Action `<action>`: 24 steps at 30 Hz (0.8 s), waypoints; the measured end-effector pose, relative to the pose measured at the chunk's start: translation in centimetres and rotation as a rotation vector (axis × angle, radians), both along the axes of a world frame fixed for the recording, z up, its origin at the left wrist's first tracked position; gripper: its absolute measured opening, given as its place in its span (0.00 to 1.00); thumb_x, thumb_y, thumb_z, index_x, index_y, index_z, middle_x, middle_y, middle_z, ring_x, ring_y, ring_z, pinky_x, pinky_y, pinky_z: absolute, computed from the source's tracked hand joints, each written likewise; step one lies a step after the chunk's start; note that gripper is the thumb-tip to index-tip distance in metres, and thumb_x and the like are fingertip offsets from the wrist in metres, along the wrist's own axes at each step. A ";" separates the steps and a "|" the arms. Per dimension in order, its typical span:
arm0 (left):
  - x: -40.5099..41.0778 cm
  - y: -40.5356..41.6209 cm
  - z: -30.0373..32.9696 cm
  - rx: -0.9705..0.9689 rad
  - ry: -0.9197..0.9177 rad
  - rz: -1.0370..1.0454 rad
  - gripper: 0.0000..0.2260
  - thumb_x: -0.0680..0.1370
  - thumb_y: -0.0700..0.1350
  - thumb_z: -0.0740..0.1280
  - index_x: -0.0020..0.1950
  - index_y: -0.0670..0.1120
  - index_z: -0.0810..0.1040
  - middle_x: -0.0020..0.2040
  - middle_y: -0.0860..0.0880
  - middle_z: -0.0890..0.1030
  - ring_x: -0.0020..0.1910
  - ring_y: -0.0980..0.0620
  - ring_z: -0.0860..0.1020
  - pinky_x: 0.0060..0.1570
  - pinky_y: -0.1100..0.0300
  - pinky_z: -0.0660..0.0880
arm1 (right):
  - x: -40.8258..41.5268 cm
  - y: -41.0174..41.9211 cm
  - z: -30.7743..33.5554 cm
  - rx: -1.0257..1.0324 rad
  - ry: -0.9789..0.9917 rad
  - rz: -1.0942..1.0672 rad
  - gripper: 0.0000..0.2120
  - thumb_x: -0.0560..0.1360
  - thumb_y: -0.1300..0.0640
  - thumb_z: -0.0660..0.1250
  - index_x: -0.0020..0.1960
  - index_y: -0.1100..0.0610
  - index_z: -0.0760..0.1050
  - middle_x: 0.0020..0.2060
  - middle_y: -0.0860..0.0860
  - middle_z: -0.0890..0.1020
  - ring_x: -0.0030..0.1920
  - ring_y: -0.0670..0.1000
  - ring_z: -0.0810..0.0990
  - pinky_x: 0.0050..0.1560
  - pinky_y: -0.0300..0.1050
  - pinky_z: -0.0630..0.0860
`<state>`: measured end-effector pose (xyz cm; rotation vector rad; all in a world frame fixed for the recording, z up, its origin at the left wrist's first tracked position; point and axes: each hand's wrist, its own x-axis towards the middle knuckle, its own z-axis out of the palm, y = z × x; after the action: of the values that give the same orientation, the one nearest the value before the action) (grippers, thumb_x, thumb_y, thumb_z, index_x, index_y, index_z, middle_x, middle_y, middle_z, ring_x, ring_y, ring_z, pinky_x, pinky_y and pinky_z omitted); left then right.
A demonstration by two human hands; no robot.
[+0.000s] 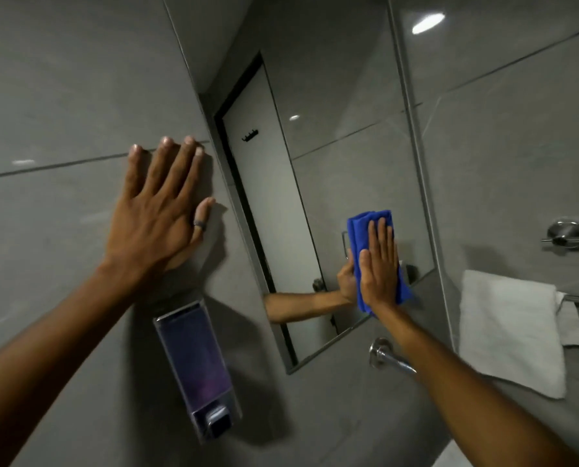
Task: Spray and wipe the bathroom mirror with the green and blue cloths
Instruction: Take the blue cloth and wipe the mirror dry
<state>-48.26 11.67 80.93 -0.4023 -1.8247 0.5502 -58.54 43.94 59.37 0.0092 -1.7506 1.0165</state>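
The tall framed bathroom mirror [342, 136] hangs on the grey tiled wall, tilted in the head view. My right hand [379, 267] lies flat on a folded blue cloth [365, 230], pressing it against the mirror's lower right part. The hand's reflection shows just left of the cloth. My left hand [162, 210] rests flat with fingers spread on the wall tile left of the mirror, holding nothing; a ring sits on its thumb. No green cloth or spray bottle is in view.
A clear soap dispenser [197, 372] is fixed to the wall below my left hand. A chrome tap [387, 357] juts out under the mirror. A white towel [510, 332] hangs on a rail [571, 239] at the right.
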 end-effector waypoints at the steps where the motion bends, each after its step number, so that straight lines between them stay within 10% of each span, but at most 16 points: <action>1: 0.1 0.0 -0.2 -0.004 0.007 0.002 0.33 0.85 0.62 0.44 0.86 0.45 0.48 0.87 0.43 0.50 0.86 0.42 0.46 0.84 0.39 0.40 | -0.8 1.3 0.0 0.002 0.001 -0.001 0.31 0.82 0.46 0.44 0.82 0.56 0.51 0.83 0.54 0.52 0.83 0.54 0.47 0.83 0.58 0.47; 12: -0.3 0.4 0.0 0.014 0.041 0.021 0.33 0.85 0.62 0.43 0.87 0.46 0.48 0.87 0.44 0.49 0.87 0.43 0.45 0.84 0.36 0.44 | -6.1 11.1 -1.2 -0.281 -0.067 -0.050 0.32 0.82 0.44 0.44 0.83 0.56 0.49 0.83 0.55 0.52 0.83 0.55 0.49 0.82 0.61 0.49; 18: 0.0 0.5 0.2 0.019 0.025 0.014 0.34 0.85 0.62 0.44 0.86 0.45 0.49 0.87 0.43 0.51 0.87 0.42 0.46 0.84 0.36 0.44 | -1.3 -3.2 -3.2 -0.021 0.082 -0.120 0.28 0.84 0.51 0.53 0.82 0.54 0.52 0.82 0.52 0.53 0.83 0.56 0.52 0.80 0.63 0.56; 24: 0.5 0.7 0.4 0.032 -0.041 0.025 0.34 0.84 0.61 0.44 0.86 0.45 0.50 0.87 0.43 0.51 0.86 0.41 0.48 0.84 0.38 0.41 | 5.0 -16.6 2.1 0.355 0.165 0.040 0.28 0.84 0.43 0.41 0.83 0.49 0.47 0.84 0.48 0.48 0.84 0.54 0.46 0.82 0.58 0.41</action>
<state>-47.72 12.34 81.35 -0.3722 -1.8776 0.5322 -53.53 27.35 61.46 0.3440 -1.7618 0.7008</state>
